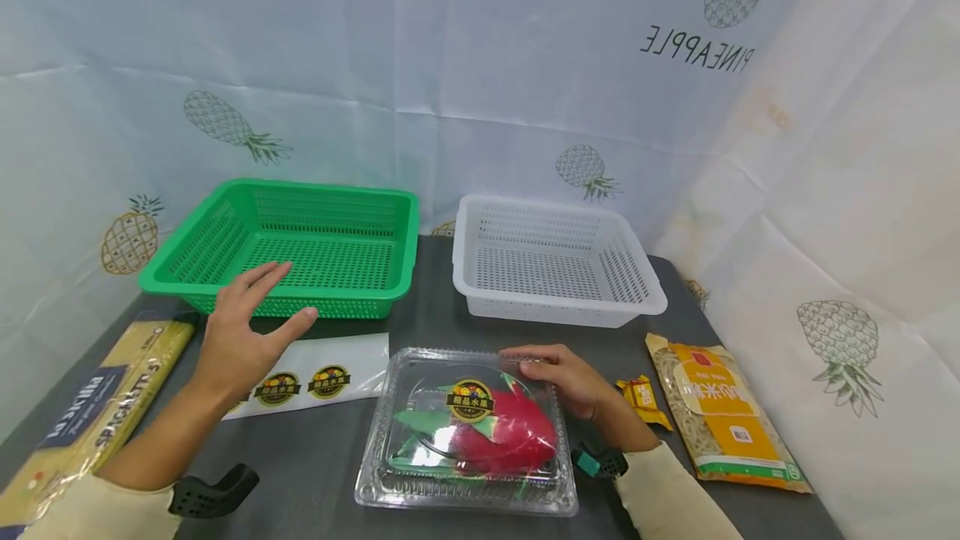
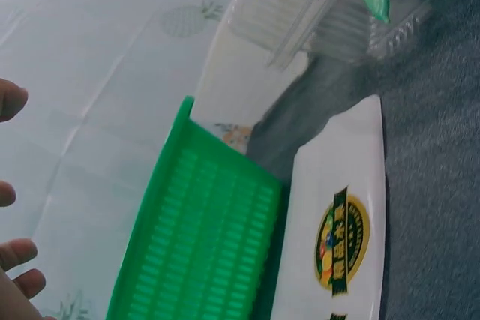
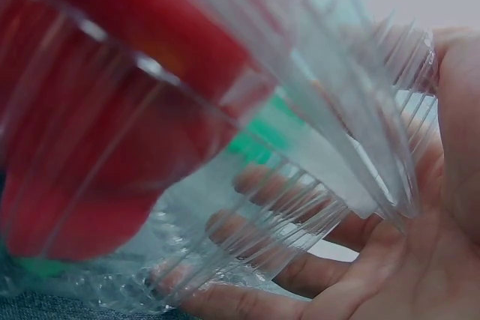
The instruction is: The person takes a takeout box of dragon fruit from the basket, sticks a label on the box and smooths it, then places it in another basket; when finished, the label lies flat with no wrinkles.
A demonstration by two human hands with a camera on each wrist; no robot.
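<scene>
A clear plastic clamshell box (image 1: 420, 473) sits at the front middle of the table, with a red dragon fruit (image 1: 517, 432) with green tips inside. On its lid is a round black-and-gold fruit sticker (image 1: 470, 401). My right hand (image 1: 566, 377) grips the box at its far right corner; in the right wrist view its fingers (image 3: 277, 260) wrap the ribbed plastic wall. My left hand (image 1: 243, 340) is raised with fingers spread and holds nothing. It hovers near the white strip of stickers (image 1: 363, 357), in front of the green basket (image 1: 300, 307).
A white basket (image 1: 555, 311) stands at the back right, beside the green one. On the left lies a spaghetti packet (image 1: 97, 407). To the right are a small yellow packet (image 1: 643, 402) and a larger yellow noodle bag (image 1: 727, 415). Pineapple-print cloth (image 1: 487, 65) hangs behind the table.
</scene>
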